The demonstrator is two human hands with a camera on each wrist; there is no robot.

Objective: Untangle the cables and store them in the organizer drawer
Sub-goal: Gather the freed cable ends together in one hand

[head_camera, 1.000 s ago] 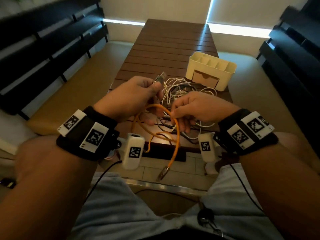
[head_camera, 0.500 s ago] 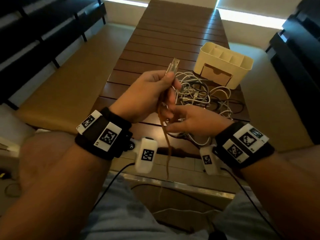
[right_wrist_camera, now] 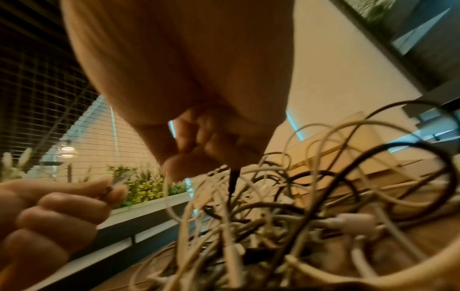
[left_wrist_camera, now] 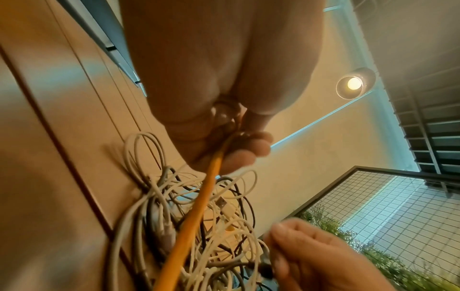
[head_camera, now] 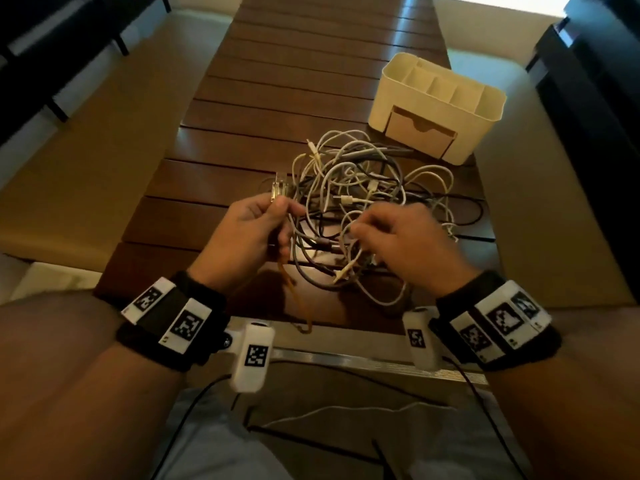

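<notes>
While the left hand (head_camera: 247, 230) pinches the orange cable (left_wrist_camera: 196, 212) just below its clear plug, hold steady; right hand (head_camera: 398, 240), fingers curled on a dark cable (right_wrist_camera: 232, 182), should tease loops apart gently. Cable pile (head_camera: 367, 202) on table (head_camera: 277, 98); organizer (head_camera: 436, 105) beyond, drawer (head_camera: 419, 135) closed.

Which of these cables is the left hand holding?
The orange cable. The left hand grips it near its clear plug, and it hangs off the table edge; the white and dark cables lie tangled on the table.
</notes>
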